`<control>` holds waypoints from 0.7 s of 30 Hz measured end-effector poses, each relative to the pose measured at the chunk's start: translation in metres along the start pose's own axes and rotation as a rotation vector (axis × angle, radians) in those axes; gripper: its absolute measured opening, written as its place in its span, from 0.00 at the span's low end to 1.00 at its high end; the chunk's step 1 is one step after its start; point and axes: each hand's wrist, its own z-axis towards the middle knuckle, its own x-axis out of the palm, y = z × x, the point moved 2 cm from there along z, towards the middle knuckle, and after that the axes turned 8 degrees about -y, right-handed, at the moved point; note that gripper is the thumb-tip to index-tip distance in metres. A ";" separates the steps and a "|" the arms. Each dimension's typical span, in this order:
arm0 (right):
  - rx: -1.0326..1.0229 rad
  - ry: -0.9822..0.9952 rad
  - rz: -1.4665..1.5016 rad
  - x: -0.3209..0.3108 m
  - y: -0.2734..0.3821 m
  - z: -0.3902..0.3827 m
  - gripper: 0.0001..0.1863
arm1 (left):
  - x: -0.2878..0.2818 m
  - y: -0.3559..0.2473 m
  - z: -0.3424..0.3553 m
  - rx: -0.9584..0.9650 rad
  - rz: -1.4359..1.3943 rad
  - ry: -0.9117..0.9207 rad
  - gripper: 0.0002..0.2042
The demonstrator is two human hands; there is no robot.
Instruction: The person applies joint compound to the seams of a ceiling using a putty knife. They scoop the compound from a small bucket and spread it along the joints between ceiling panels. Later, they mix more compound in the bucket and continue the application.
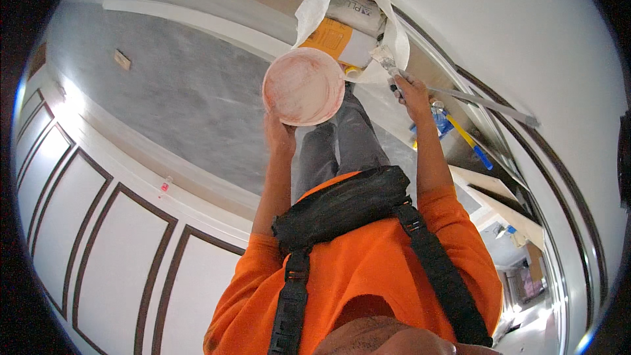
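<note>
Landmark: tub (276,79). It sits on the left hand (279,133), mouth turned up toward the wearer, pinkish smears on the inner wall. Left hand is at the tub's near side, below the rim. Left fingers mostly hidden behind the tub, so can't tell how closed they are.

Right hand (411,96) is right of the tub, fingers clamped on the scraper (386,59) handle. Scraper's long axis runs from the right fingers away from the wearer and leftward, so the blade points past the tub's far-right side, not into the mouth. Blade looks coated; in this view its gap to the sack (398,23) behind is hard to judge.

Key relation: tub mouth lies left of the right fingers, blade apart from the rim. Left hand is the nearer one to the tub. Sack stands beyond the tub, to its right.
</note>
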 end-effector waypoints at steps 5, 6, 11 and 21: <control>-0.017 0.024 0.400 0.007 0.005 -0.063 0.19 | 0.013 -0.025 -0.015 0.000 0.045 0.065 0.24; -0.049 0.043 0.385 0.008 0.003 -0.076 0.18 | 0.010 -0.027 -0.013 -0.005 0.055 0.084 0.24; -0.159 0.032 0.367 0.020 -0.014 -0.148 0.15 | 0.000 -0.043 -0.016 -0.026 0.063 0.266 0.24; -0.330 -0.242 0.782 0.091 -0.106 -0.304 0.11 | -0.057 -0.082 -0.011 -0.096 0.248 0.642 0.26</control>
